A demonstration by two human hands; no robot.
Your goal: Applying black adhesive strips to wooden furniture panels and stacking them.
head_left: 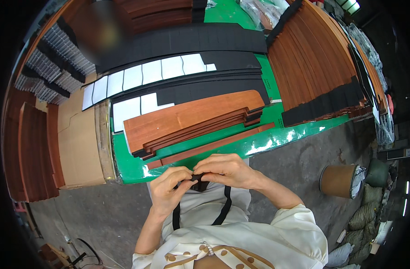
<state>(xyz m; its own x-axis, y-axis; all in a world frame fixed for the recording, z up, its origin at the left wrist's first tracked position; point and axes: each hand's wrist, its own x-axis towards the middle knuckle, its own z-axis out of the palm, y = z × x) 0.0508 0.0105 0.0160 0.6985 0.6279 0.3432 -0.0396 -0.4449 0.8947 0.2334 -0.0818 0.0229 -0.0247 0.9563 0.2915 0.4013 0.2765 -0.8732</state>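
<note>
Close to my body, just off the near edge of the green table, my left hand (169, 186) and my right hand (227, 170) meet with fingers pinched together. Between them is a small black piece (198, 183), partly covered by the fingertips; its exact kind is unclear. Just beyond my hands, a narrow reddish-brown wooden strip (214, 146) lies along the table edge. Behind it rests a stack of wooden boards (196, 114) with stepped ends.
Black sheets (232, 65) and white labels or cards (151, 71) lie behind the boards on the green tabletop (129, 157). Wooden slats (312, 58) with black ends are stacked at right. Cardboard (79, 143) covers the left side. A brown drum (341, 181) stands on the floor.
</note>
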